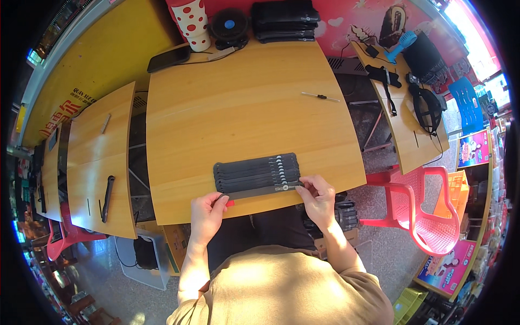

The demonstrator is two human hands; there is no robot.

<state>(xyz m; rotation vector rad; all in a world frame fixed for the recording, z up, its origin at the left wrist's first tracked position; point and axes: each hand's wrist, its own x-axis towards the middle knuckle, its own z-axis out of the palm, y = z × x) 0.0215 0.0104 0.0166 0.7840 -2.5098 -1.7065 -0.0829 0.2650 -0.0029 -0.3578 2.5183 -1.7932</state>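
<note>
Both of my hands are at the near side of a wooden table [233, 108], closed on a long flat black piece [254, 192] with a silver fitting near its right end. My left hand [207, 215] pinches the left end between thumb and fingers; a small red bit [230, 203] shows by that thumb. At the other end, my right hand [318, 197] grips close to the silver fitting. Just beyond lies a row of several similar black pieces [246, 168], side by side, with silver fittings toward their right ends. What exactly the pieces are, I cannot tell.
A thin rod [320, 97] lies at the table's right. Along the back stand a red-dotted white cup [192, 24], a black fan [229, 27], stacked black packs [285, 20] and a phone-like black slab [168, 58]. A pink chair [420, 206] stands at right.
</note>
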